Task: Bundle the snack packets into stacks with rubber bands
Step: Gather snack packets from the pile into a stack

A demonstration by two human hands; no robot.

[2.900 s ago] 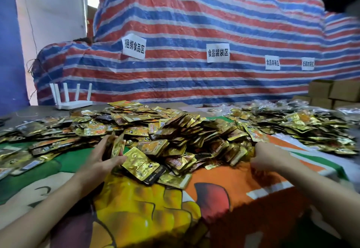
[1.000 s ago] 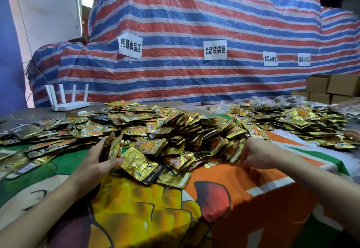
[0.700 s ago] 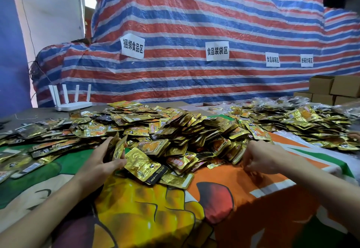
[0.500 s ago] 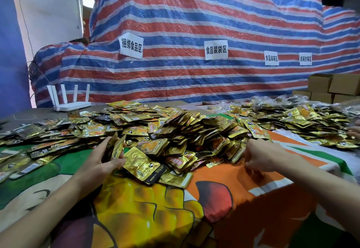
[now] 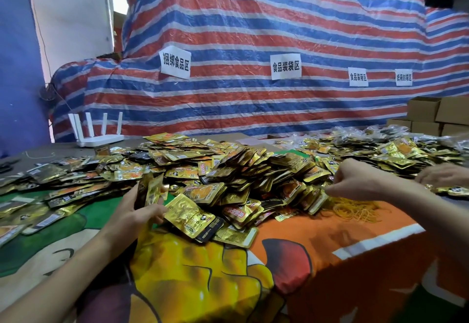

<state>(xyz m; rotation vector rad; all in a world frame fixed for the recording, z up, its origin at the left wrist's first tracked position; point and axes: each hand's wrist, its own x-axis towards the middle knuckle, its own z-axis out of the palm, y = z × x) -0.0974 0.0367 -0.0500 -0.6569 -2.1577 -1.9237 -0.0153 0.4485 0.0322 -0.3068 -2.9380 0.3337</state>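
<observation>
Firmly, my left hand (image 5: pixel 142 212) grips a thin stack (image 5: pixel 149 190) of flat, glossy gold foil packets. It stands on edge at the front left of the heap, clamped between my thumb and curled fingers. My forearm runs in from the lower left, low over the soft cartoon-printed cloth (image 5: pixel 203 272).

Beside it a broad heap (image 5: pixel 228 170) of the same crinkled rectangular sachets, gold with orange and black print, spreads across the cloth. One larger packet (image 5: pixel 190 214) lies flat at the heap's front edge, just right of my thumb.

My right hand (image 5: pixel 355 183) hovers knuckles-up at the heap's right edge, fingers curled in a loose fist. Whether they pinch a band I cannot tell. Just below it a tangle of thin yellow rubber bands (image 5: pixel 355 208) lies on the orange part of the cloth.

Another person's hand (image 5: pixel 444 174) shows at the far right by a second heap (image 5: pixel 393 150). Behind stand a white router (image 5: pixel 97 134), brown cardboard boxes (image 5: pixel 431 114) and a red, white and blue striped woven tarp (image 5: pixel 253 30) with paper signs (image 5: pixel 285 66).
</observation>
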